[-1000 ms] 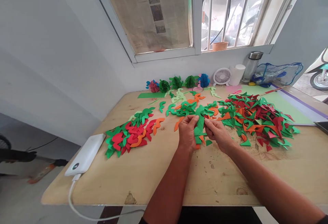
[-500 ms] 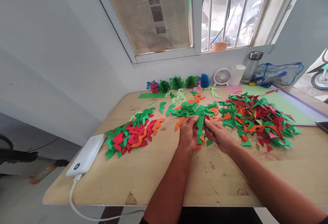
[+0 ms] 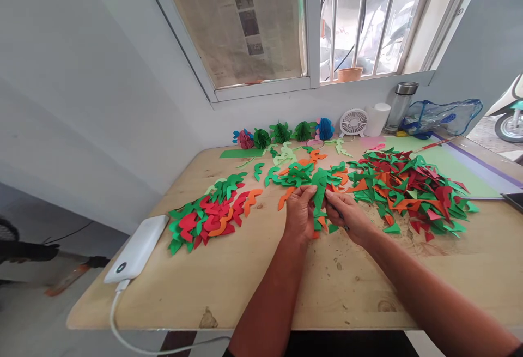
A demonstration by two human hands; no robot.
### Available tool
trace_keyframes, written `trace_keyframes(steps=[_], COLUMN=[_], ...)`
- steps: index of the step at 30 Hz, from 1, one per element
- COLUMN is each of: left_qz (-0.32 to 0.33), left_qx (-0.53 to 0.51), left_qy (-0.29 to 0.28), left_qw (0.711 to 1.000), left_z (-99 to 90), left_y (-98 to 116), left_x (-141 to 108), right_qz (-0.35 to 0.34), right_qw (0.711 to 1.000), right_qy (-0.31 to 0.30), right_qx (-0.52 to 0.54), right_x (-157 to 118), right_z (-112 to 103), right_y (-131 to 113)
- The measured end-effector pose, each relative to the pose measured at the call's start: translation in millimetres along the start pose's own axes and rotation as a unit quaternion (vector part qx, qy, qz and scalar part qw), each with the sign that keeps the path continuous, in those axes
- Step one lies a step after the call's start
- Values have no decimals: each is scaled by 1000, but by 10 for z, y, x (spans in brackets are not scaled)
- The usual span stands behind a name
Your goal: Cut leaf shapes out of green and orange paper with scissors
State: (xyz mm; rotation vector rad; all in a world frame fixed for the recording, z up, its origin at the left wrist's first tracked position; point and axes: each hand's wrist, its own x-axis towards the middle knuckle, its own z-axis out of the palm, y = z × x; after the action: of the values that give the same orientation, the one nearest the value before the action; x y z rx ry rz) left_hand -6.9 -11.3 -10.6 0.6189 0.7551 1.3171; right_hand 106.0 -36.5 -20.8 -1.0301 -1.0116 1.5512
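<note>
- A pale wooden table (image 3: 183, 291) with a rounded left corner stands against a white wall (image 3: 261, 114).
- Above it is a barred window (image 3: 355, 24); a panel covered with newspaper (image 3: 261, 30) is at its left, and an orange pot (image 3: 350, 75) sits on the sill.
- Along the back of the table are paper balls (image 3: 281, 132), a small white fan (image 3: 353, 122), a bottle (image 3: 402, 109) and a clear bag (image 3: 441, 117).
- Red, green and orange cut pieces lie in a left pile (image 3: 212, 215) and a larger right pile (image 3: 412, 193); a white power bank (image 3: 137, 248) lies near the left edge.
- Both forearms reach forward from the near edge, converging mid-table.
- The left hand (image 3: 301, 211) pinches green paper (image 3: 319, 189) between thumb and fingers, holding it upright between the hands.
- The right hand (image 3: 350, 216), just beside it, curls around a dark tool (image 3: 342, 219), mostly hidden.
</note>
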Motion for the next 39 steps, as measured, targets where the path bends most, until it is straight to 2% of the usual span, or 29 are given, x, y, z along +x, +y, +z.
trace_keyframes(steps=[5, 10, 21, 29, 39], left_qz=[-2, -13, -30, 9, 10], left_qx=[3, 5, 12, 21, 29], left_qy=[12, 34, 24, 40, 39], left_qw=[1000, 999, 999, 999, 999], left_z=[-10, 11, 4, -1, -34], left_y=[-13, -21, -10, 50, 4], left_x=[4, -10, -17, -6, 30], right_qz=[-1, -28, -45, -28, -25], right_qw=[1000, 999, 997, 998, 997], right_qy=[-3, 22, 31, 7, 14], right_qx=[12, -31, -59, -59, -72], right_x=[4, 12, 16, 11, 7], right_z=[-11, 6, 2, -1, 11], right_y=[6, -13, -23, -46, -43])
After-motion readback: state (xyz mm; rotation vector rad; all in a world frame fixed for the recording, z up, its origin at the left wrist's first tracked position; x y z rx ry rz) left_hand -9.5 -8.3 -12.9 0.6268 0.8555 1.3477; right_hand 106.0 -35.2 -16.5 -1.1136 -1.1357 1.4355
